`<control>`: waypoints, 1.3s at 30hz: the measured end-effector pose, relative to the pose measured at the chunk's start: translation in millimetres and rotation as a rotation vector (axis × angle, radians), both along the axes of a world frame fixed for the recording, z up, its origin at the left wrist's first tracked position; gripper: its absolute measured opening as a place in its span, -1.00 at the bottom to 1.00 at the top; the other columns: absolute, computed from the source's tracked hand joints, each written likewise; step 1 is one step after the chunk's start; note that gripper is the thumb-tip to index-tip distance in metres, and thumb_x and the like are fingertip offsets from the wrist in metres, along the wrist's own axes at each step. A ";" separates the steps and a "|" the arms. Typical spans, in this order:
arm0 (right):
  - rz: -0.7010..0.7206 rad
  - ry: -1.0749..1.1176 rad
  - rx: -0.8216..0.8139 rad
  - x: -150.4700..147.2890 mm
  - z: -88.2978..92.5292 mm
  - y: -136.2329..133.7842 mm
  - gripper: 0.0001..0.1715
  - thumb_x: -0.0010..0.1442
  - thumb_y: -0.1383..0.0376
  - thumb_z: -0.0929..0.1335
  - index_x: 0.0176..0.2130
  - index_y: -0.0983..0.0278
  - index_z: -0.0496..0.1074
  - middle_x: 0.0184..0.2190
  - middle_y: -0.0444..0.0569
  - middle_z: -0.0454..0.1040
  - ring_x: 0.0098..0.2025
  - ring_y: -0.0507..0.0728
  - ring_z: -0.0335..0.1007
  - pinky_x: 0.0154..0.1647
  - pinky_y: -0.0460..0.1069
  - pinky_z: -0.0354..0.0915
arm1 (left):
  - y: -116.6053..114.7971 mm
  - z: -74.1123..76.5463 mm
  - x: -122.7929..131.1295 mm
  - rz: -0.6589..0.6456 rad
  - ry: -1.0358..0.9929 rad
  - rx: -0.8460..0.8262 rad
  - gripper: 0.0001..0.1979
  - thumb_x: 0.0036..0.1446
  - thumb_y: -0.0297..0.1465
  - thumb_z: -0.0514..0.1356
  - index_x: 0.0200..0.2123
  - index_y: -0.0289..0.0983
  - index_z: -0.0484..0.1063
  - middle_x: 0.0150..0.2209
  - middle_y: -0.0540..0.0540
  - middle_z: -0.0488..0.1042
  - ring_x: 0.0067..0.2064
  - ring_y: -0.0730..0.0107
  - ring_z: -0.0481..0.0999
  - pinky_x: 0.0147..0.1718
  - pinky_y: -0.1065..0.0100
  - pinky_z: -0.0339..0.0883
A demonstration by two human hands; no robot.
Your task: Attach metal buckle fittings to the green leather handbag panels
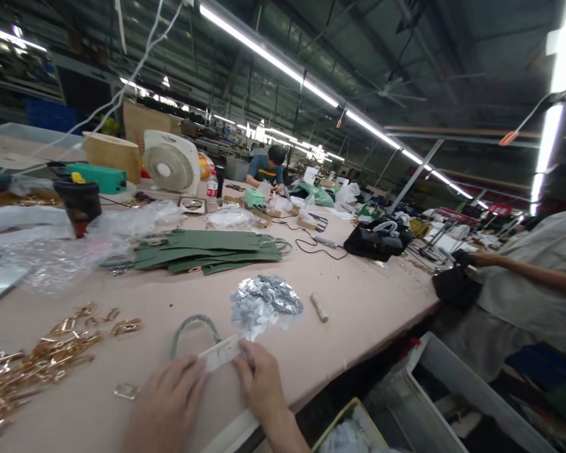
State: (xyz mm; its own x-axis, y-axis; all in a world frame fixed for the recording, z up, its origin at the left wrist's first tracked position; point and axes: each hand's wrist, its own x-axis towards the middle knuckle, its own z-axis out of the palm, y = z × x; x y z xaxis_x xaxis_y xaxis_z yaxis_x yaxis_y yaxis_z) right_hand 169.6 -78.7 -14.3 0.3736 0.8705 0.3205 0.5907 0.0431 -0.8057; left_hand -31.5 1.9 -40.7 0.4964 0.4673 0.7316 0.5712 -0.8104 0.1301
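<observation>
A pale flat strip (221, 354) with faint markings lies between my hands, low over the near part of the table. My left hand (167, 399) is closed on its left end, fingers together. At the right end, thumb and fingers of my right hand (264, 380) pinch the strip; whether a small piece is in that pinch is hidden. A green cord loop (195, 319) arches up behind the strip, its joint with it unclear. Just beyond sits a pile of thin silvery metal plates (266, 302). A small metal frame (126, 391) lies left of my left hand.
Gold-coloured buckles (33, 365) spread at the left. Stacked green strips (207, 248) lie farther back, and a short pale stick (319, 307) rests to the right. Grey bins (471, 384) stand below the table's right edge. One person (266, 170) works across; another stands right.
</observation>
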 end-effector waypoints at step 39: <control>0.091 -0.170 -0.119 121.5 -3.2 55.1 -0.91 0.22 0.28 0.40 -0.26 0.22 0.54 -0.29 -0.05 0.58 -0.24 0.16 0.45 -0.14 0.03 0.30 | -25.1 54.5 42.4 0.035 0.244 -0.455 -0.63 0.23 -0.59 0.17 0.09 -0.27 0.47 0.03 -0.19 0.52 0.07 0.07 0.44 0.08 0.10 0.34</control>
State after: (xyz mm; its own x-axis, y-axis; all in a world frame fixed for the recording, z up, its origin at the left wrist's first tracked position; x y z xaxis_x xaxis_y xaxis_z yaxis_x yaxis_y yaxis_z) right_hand 291.1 -23.6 -17.5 0.2412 0.9334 0.2656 0.7165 0.0133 -0.6974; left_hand 10.9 -23.2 13.7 0.6052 0.7311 0.3151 0.6551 -0.6822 0.3248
